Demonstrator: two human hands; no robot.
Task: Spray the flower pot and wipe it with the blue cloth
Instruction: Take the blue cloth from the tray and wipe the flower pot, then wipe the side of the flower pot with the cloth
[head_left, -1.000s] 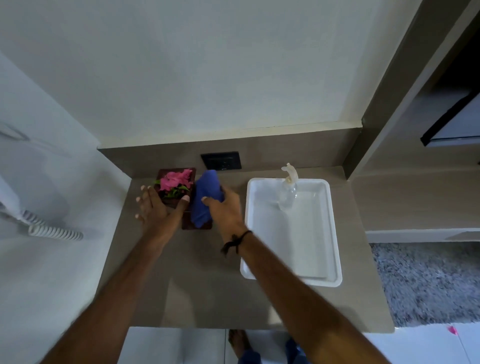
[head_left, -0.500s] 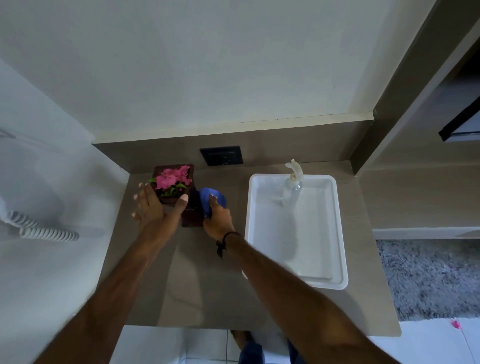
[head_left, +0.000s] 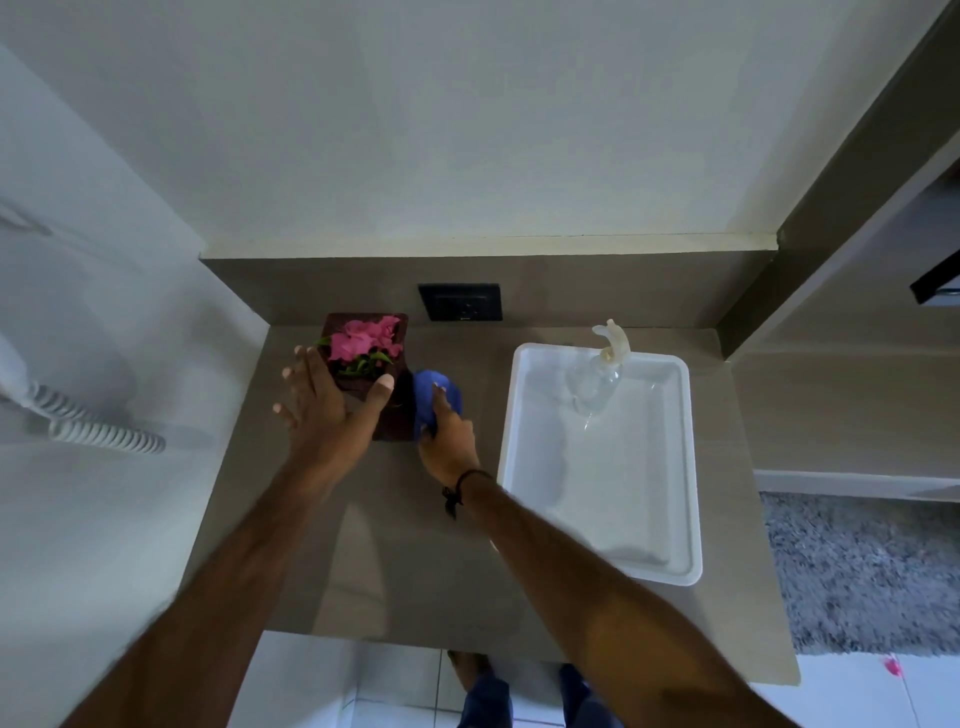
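Observation:
A dark brown square flower pot (head_left: 396, 415) with pink flowers (head_left: 366, 338) stands at the back left of the brown counter. My left hand (head_left: 327, 408) grips the pot's front and left side, thumb across its near rim. My right hand (head_left: 449, 441) presses a bunched blue cloth (head_left: 434, 389) against the pot's right side. A clear spray bottle (head_left: 597, 379) with a pale trigger stands upright in the white tray (head_left: 693, 467), apart from both hands.
A black wall socket (head_left: 461, 302) sits on the backsplash behind the pot. A white coiled phone cord (head_left: 98, 434) hangs on the left wall. The brown counter (head_left: 405, 561) ends at a front edge near my feet. Grey carpet (head_left: 862, 571) lies at the right.
The blue cloth has slid from the pot's front face round to its right side, bunched smaller under my right hand. My left hand has stayed on the pot.

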